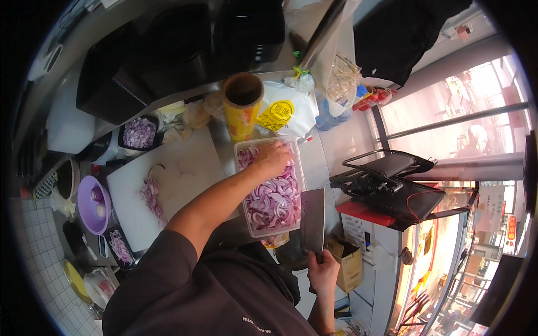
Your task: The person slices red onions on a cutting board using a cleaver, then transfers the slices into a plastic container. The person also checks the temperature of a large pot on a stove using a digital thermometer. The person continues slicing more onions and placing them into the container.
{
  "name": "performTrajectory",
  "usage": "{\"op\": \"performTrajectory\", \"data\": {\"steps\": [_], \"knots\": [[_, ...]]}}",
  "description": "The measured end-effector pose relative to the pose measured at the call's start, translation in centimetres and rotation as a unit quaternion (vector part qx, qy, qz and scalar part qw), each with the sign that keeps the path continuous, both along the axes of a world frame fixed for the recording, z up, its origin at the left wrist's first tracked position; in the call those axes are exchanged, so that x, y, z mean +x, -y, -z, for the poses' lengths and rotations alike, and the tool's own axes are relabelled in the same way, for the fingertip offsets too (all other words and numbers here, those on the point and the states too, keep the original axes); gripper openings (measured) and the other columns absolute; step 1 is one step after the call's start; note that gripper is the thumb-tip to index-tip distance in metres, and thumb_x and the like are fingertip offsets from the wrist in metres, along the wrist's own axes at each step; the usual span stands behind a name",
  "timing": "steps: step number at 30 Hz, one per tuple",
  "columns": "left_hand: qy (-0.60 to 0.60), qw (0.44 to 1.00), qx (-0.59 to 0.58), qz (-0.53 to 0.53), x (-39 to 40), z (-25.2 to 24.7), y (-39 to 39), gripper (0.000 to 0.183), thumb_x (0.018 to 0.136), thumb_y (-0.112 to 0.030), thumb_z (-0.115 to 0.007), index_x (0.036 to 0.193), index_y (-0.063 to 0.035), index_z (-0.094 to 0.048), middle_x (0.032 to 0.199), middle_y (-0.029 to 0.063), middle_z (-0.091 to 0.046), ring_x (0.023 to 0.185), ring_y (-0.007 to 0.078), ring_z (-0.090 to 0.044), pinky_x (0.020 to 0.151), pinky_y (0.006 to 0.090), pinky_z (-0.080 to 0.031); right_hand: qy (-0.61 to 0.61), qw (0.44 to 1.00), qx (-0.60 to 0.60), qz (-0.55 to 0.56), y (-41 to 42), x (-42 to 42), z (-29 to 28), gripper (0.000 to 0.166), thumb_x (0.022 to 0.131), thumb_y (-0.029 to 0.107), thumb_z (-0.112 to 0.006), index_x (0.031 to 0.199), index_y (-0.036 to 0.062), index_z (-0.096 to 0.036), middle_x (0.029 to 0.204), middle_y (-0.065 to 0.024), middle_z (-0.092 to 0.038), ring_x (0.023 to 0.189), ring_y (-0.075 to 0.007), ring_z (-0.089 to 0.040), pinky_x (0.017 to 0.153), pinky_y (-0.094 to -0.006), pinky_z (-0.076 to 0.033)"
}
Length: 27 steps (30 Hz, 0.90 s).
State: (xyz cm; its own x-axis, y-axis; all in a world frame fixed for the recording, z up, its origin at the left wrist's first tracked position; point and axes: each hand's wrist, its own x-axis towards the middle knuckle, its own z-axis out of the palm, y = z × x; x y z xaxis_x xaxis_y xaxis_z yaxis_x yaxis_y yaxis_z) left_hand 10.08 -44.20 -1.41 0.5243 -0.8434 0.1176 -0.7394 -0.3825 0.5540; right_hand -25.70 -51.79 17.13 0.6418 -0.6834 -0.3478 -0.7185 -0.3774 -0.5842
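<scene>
My left hand reaches into a clear plastic container full of sliced red onion. Its fingers touch the slices near the far end, and whether they grip any is hidden. In my right hand is a cleaver, its broad blade pointing up beside the container's right wall. To the left lies a white cutting board, with a small strip of onion slices on it.
A yellow cardboard tube stands behind the container. Left are a purple bowl with onions, a black tub of diced onion and a black tray of slices. Right, a folded black chair rests on a white cabinet.
</scene>
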Motion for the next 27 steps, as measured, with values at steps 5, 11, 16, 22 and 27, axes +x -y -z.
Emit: {"op": "performTrajectory", "data": {"steps": [5,11,16,22,27], "knots": [[0.234,0.971,-0.024,0.034,-0.1,2.2,0.4,0.016,0.091,-0.023,-0.066,0.095,-0.0159,-0.08,0.106,0.0032,-0.072,0.113,0.0259,-0.062,0.096,0.0464,-0.049,-0.003,1.0,0.001,0.015,-1.1,-1.2,1.1,0.024,0.097,0.017,-0.078,0.087,-0.0021,-0.067,0.063,-0.0092,-0.068,0.054,-0.0138,-0.063,0.054,-0.0359,-0.05],[0.334,0.942,-0.003,-0.014,-2.1,3.9,0.1,0.017,0.082,-0.031,-0.066,0.082,-0.0187,-0.078,0.09,0.0026,-0.072,0.103,0.0233,-0.065,0.091,0.0508,-0.048,0.08,0.989,0.111,0.063,-2.0,-2.3,3.8,0.013,0.099,0.012,-0.076,0.094,-0.0001,-0.074,0.065,-0.0019,-0.067,0.051,-0.0088,-0.057,0.048,-0.0297,-0.042],[0.258,0.966,0.012,-0.031,-3.2,3.0,-2.1,0.019,0.083,-0.026,-0.065,0.092,-0.0132,-0.077,0.099,0.0042,-0.075,0.109,0.0229,-0.066,0.107,0.0531,-0.045,0.016,0.998,0.059,0.01,-1.7,-1.3,3.1,0.017,0.1,0.011,-0.074,0.098,-0.0064,-0.072,0.077,-0.011,-0.076,0.068,-0.0152,-0.07,0.061,-0.0346,-0.055],[0.137,0.953,-0.18,-0.2,-7.9,-2.1,-11.9,0.041,0.085,-0.011,-0.068,0.124,-0.0013,-0.072,0.148,0.0155,-0.062,0.129,0.0338,-0.06,0.122,0.0542,-0.041,0.089,0.993,0.066,-0.025,-2.7,1.6,2.4,0.015,0.101,0.01,-0.072,0.096,-0.0035,-0.068,0.074,-0.0024,-0.068,0.064,-0.0087,-0.06,0.057,-0.0292,-0.046],[0.042,0.907,-0.114,-0.404,-15.6,0.2,-27.6,0.055,0.085,-0.013,-0.076,0.139,-0.0079,-0.067,0.154,0.0191,-0.055,0.137,0.0418,-0.055,0.119,0.0588,-0.041,0.089,0.986,0.08,-0.112,-5.7,5.7,1.4,0.016,0.1,0.011,-0.073,0.095,-0.0035,-0.07,0.076,0.0005,-0.066,0.066,-0.0051,-0.055,0.057,-0.0263,-0.041]]}}
